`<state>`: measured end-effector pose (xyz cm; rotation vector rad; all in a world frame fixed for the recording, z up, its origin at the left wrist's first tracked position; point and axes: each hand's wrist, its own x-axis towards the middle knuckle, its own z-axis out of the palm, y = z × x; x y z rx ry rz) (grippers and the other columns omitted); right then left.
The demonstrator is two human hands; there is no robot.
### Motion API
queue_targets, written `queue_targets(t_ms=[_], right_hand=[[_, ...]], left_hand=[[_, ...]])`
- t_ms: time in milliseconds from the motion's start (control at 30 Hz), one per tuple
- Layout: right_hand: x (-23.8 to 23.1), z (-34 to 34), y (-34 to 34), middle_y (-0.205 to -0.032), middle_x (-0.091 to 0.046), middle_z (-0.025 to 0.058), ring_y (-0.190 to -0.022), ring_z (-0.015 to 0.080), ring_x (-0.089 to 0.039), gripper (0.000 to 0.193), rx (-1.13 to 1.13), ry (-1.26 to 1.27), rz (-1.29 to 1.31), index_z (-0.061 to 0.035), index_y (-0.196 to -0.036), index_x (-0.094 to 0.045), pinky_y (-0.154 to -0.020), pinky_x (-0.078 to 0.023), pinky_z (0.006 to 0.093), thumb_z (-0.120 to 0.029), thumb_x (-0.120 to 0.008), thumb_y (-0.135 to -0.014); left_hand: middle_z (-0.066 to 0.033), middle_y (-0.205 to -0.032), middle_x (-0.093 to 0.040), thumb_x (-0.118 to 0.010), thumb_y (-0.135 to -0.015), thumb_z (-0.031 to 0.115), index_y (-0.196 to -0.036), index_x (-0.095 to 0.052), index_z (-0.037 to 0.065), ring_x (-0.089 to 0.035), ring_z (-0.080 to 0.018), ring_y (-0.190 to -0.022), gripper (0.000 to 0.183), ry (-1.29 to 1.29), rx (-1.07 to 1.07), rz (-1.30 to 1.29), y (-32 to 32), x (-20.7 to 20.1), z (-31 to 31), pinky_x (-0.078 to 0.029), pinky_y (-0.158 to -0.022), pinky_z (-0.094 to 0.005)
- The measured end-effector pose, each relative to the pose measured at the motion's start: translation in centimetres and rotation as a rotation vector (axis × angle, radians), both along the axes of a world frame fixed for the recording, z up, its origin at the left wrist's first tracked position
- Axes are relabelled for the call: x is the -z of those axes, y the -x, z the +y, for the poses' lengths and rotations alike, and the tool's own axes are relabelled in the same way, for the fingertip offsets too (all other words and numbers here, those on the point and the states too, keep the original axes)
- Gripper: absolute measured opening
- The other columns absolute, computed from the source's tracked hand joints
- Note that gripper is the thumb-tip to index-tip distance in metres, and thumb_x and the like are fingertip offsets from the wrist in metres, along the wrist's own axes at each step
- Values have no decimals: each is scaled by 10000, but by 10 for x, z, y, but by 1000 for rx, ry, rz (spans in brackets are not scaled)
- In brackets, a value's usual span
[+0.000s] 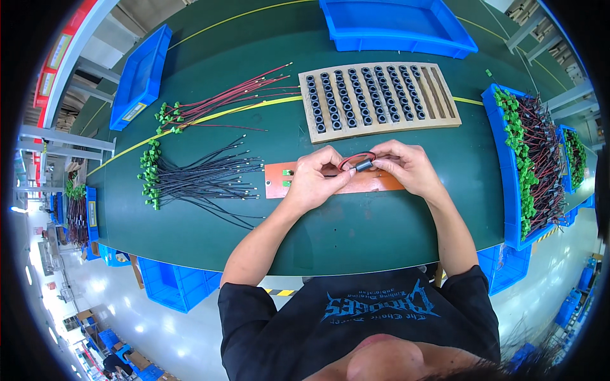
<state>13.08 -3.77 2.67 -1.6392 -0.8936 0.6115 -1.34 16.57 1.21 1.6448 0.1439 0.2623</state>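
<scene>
My left hand (319, 176) is closed in a pinch on thin red and black wires (356, 157), which loop up between my two hands. A black cylindrical ferrite core (364, 166) sits between my fingertips, with the wires at it. From the other side, my right hand (408, 166) pinches at the core's right end; its fingers partly hide the grip. Both hands are just over an orange fixture board (274, 182) lying on the green table. Green terminal connectors (287, 178) sit on the board left of my left hand.
Beyond my hands lies a wooden tray (386, 129) with rows of black cores. To the left are black wires (203, 178) and red wires (238, 92) with green connectors. A blue bin (506, 165) at right holds wired assemblies. Other blue bins (400, 44) stand at the back.
</scene>
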Motion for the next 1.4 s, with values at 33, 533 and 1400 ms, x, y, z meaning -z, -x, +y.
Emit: queue_targets(t_ms=[33, 533, 1400], right_hand=[[-2, 0, 1, -954, -772, 96, -947, 163, -767, 145, 6, 16, -11, 25, -1078, -698, -838, -614, 298, -36, -731, -949], [19, 2, 2, -1059, -747, 141, -932, 192, -759, 90, -49, -165, 215, 44, -1081, -630, -833, -621, 310, 45, -643, -992], [2, 2, 7, -1068, -764, 151, -1013, 216, -765, 194, -24, -45, 174, 67, -1176, -670, -876, -623, 311, 1, -661, -993]], left_hand=[[-56, -909, -686, -815, -870, 16, -865, -648, 4, -662, -105, -840, 168, -22, 2, -13, 0, 0, 0, -570, -751, -261], [-102, -967, -705, -845, -800, -6, -833, -710, -26, -681, -164, -838, 140, -298, 67, -172, 2, 4, 0, -566, -721, -308], [-135, -1082, -728, -810, -865, -2, -841, -650, -34, -687, -126, -891, 165, -116, 12, -78, -3, -2, -8, -584, -743, -273]])
